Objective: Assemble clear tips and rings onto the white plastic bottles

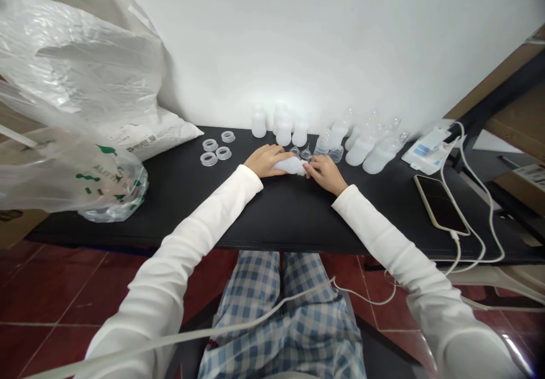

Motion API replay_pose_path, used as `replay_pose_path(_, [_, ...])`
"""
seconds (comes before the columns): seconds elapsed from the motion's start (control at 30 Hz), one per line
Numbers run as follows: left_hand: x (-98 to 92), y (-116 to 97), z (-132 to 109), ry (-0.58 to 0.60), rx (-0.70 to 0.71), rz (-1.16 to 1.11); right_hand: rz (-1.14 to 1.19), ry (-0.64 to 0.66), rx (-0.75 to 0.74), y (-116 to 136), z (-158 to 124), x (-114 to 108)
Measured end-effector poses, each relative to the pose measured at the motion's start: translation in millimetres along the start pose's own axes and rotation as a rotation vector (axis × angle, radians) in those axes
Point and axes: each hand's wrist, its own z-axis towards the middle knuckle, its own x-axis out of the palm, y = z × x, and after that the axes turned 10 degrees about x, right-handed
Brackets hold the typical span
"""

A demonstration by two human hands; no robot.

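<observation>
My left hand is wrapped around the body of a frosted white baby bottle, which lies tilted on its side just above the black table. At the bottle's neck, the fingers of my right hand are pinched on the end; what exactly they grip there is partly hidden. Just behind the bottle sit a couple of clear nipples. Clear domed caps stand beside them, close to my right hand. Left of my left hand lie several translucent collar rings.
Open-topped bottles stand along the wall, and several capped bottles stand to the right. A charging phone, its cable and a white power strip occupy the right side. Large plastic bags bulge over the left end of the table.
</observation>
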Motion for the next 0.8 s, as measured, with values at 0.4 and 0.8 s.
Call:
replay_pose_path(0.4, [4.2,6,-3,-0.002,-0.028,0.003,0.068,-0.013,-0.128,3,1,-9])
replay_pose_path(0.8, [3.2,5,-4,-0.192,0.13,0.191,0.074,-0.035,0.064,14,-1,-3])
